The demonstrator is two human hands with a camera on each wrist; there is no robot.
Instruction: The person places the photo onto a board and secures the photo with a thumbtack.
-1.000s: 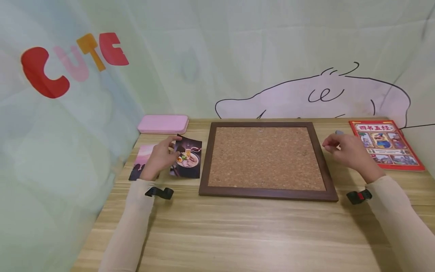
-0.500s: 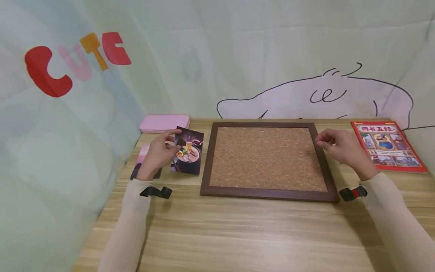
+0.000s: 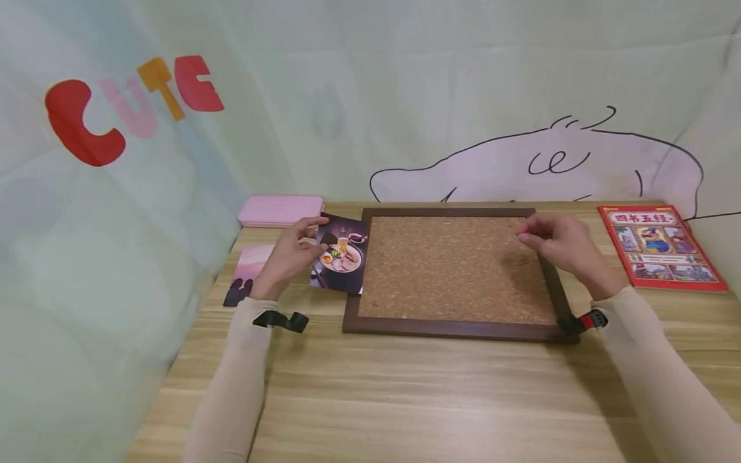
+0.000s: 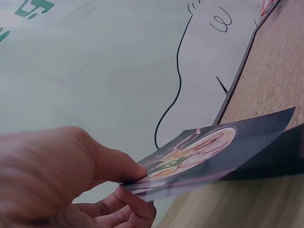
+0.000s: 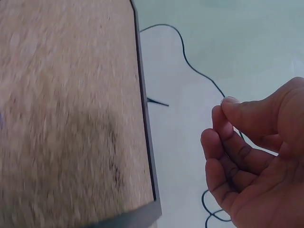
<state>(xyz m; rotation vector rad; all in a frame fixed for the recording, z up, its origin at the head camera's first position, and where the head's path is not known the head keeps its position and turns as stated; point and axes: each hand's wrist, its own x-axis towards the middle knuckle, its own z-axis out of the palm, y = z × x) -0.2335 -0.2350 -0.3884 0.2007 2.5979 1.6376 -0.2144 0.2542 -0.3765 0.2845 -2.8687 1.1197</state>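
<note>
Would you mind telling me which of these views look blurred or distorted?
Head view: sharp, evenly lit, edges slightly bowed. Right wrist view: cork board smeared by motion blur, right hand clearer. Left wrist view: left hand soft, photo readable.

"CUTE" stands on the backdrop (image 3: 133, 103); "四书五经" heads the red book (image 3: 660, 247).

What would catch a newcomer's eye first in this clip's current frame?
Probably the big cork board in its dark wooden frame, lying flat in the middle of the table. Next, the left hand pinching a food photo whose corner overlaps the board's left edge, while the right hand hovers over the board's right side with thumb and fingertips pressed together. A red book lies at the far right.
</note>
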